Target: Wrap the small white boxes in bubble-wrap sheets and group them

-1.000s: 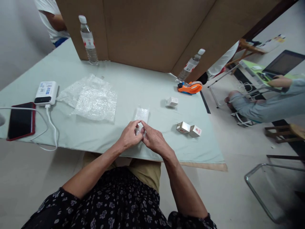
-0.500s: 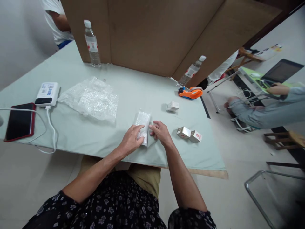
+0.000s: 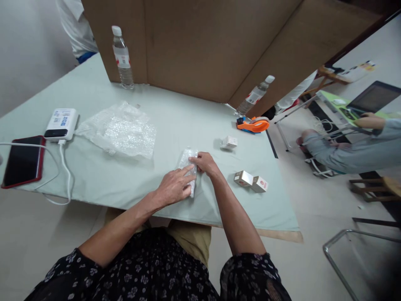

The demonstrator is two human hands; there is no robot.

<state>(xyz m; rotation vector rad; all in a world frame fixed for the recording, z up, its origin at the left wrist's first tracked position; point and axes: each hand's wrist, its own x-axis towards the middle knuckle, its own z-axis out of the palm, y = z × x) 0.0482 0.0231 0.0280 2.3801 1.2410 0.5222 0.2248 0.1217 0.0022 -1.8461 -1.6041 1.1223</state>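
Head camera view: on a table covered in pale green cloth [image 3: 169, 113], a slim bubble-wrapped packet [image 3: 184, 159] is laid near the front edge, its length pointing away from the wearer. Its near part is crossed by the left hand [image 3: 173, 184], which is held palm down with the fingers spread over the wrap; nothing is clasped by it. The far right edge is met by the right hand [image 3: 205, 163], whose thumb is laid on top and whose other fingers are curled narrow beside the packet; whether the edge is gripped between them cannot be told.

To the left of the packet, loose bubble wrap [image 3: 125, 131] is spread flat. Farther left, a white power bank [image 3: 62, 123] is joined to a white cable [image 3: 65, 169], and a red-cased smartphone [image 3: 24, 161] is placed just beside it. To the right, one small white box [image 3: 230, 143] is set apart from a pair of small cartons [image 3: 243, 178], which are placed side by side nearer the wearer. Behind them, an orange tape dispenser [image 3: 255, 124] is seen near a tilted-looking water bottle [image 3: 255, 98]. Another water bottle [image 3: 123, 58] is stood at the far left, before a brown cardboard screen [image 3: 200, 46]. Off to the right, a co-worker's hand [image 3: 372, 121] is rested at a laptop [image 3: 374, 100].
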